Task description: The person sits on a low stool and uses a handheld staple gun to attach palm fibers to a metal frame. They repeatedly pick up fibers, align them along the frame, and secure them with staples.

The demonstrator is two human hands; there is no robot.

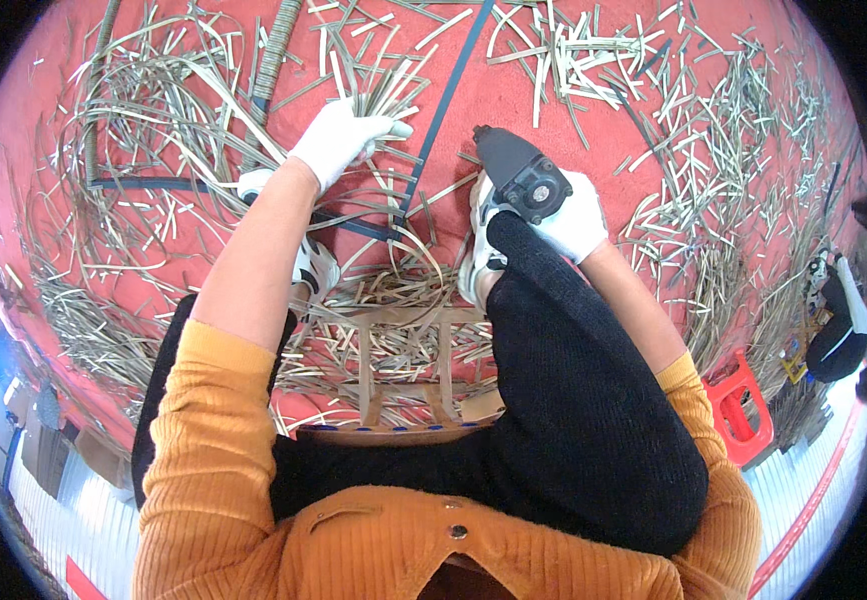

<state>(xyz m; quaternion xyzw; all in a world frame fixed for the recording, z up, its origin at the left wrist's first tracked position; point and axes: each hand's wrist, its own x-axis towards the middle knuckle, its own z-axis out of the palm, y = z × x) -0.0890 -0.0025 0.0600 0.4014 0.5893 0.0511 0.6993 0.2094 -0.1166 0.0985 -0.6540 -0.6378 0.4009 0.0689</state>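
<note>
My left hand [338, 143], in a white glove, is closed at a bunch of flat woven-rattan-like strips [381, 92] whose ends fan out above the fist. Its thumb points right. My right hand [575, 218], also gloved, is wrapped round a black power tool that looks like an air stapler [515, 172], its nose pointing up and left. The tool's grip is mostly hidden by the hand and my knee. Between the hands runs a dark bar of a metal frame [443, 105]. Strips are wound round other bars [275, 50] of it at the left.
Cut strips [733, 160] lie scattered over the red floor covering [543, 120], with long tangled ones [168, 90] at the left. A wooden frame [365, 365] stands between my legs. At the right are a red plastic stool [738, 408] and another person [838, 320].
</note>
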